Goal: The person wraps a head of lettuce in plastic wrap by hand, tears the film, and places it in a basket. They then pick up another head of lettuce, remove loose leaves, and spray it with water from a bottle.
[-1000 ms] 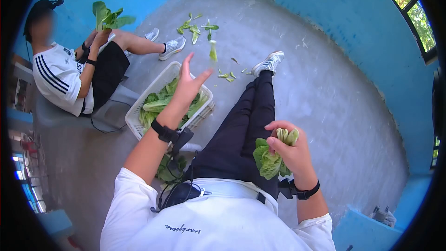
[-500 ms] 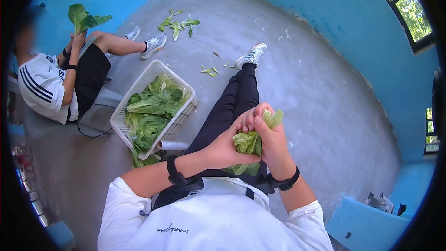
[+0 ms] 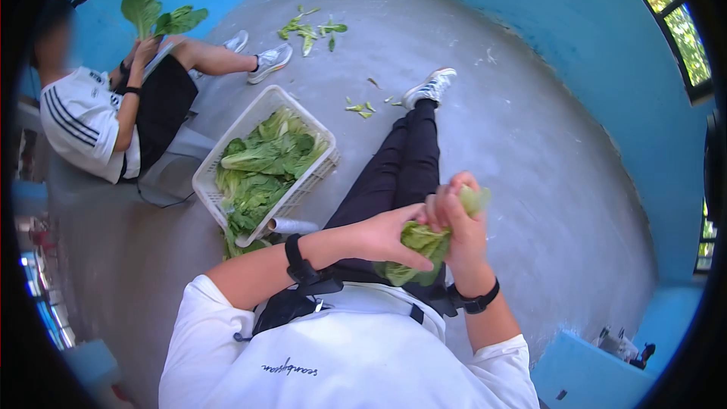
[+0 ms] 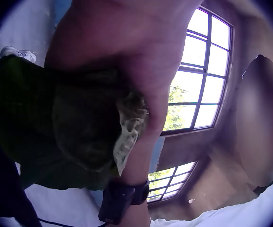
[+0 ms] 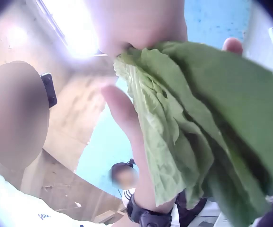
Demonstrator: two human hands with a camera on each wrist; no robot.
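A head of lettuce (image 3: pixel 425 241) is between my two hands in front of my waist, its pale stem end up to the right and its leaves spreading down left. My right hand (image 3: pixel 467 241) grips it near the stem. From the other side, my left hand (image 3: pixel 379 236) curves round the leaves, thumb along the lower side and fingers reaching toward the stem. Broad green layers of the lettuce (image 5: pixel 174 118) fan out in the right wrist view, with the left thumb (image 5: pixel 122 106) beside them. In the left wrist view the leaves (image 4: pixel 79 127) are dark.
A white basket (image 3: pixel 208 170) of leafy greens stands to my left, with a pale roll (image 3: pixel 294 226) beside it. Leaf scraps (image 3: pixel 307 32) lie on the floor ahead. Another person (image 3: pixel 83 121) sits at the left, holding greens (image 3: pixel 144 14). My shoe (image 3: pixel 429 89) is stretched out ahead.
A leaf piece dropped from my opened left hand toward the floor. That hand then came right to the lettuce in my right hand, and the two hands have since shifted slightly right together.
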